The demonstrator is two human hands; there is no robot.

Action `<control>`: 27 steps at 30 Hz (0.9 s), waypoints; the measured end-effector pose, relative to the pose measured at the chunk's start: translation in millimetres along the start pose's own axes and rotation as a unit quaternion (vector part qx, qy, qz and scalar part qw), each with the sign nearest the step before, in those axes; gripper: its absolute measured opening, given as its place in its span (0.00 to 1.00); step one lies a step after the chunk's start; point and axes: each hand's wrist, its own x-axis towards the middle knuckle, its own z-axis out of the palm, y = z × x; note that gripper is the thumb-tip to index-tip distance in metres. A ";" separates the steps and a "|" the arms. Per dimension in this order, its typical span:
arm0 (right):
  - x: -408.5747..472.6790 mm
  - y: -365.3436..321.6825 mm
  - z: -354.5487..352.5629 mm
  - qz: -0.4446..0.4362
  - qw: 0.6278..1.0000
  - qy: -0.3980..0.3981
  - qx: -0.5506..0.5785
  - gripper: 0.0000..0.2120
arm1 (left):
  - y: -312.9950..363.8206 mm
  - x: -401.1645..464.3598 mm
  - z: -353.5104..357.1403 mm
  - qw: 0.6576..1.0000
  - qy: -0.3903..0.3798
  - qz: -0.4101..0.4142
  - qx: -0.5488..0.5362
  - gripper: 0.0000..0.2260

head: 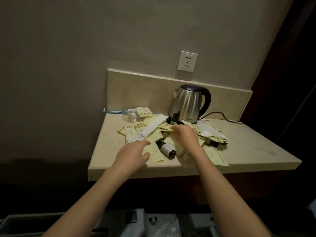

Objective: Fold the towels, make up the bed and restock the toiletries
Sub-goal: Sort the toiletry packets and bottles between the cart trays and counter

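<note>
The person stands at a small stone tabletop [256, 147] and works on the toiletries part of the task. A loose heap of pale yellow sachets [172, 142] lies spread under and around both hands, not sorted and not lined up. The left hand [135, 153] is open, with the fingers spread and the thumb apart; it hovers over the near left side of the heap and seems to hold nothing. Just beyond its fingertips lies a long white wrapped packet [147, 128], perhaps a toothbrush or a comb, tilted across the sachets. The right hand [185, 134] rests on the middle of the heap with the fingers bent, and its fingertips seem to pinch the edge of one sachet; the grip cannot be told for sure. Between the two hands a small dark bottle [166, 149] lies on its side. A second white packet [211, 131] lies to the right of the right hand. Behind the hands stands a steel electric kettle [187, 104], and beyond the left hand a glass dish [130, 113] with some sachets beside it.

By this look the restocking is at an early stage: the items are on the tabletop but still must be sorted and placed neatly. No towels and no bed are in view, so their state cannot be judged.
</note>
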 end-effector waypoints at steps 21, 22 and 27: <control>-141.5 -41.7 -38.6 -0.053 0.972 0.172 0.150 0.10 | 80.4 -27.9 16.5 0.763 -0.004 -0.154 -0.628 0.18; -147.1 -40.2 -38.3 -0.049 0.972 0.162 0.163 0.11 | 81.0 -29.4 19.2 0.754 0.006 -0.165 -0.636 0.16; -159.5 -20.0 -42.4 -0.058 0.979 0.074 0.182 0.15 | 76.7 -27.2 28.6 0.780 0.050 -0.157 -0.603 0.16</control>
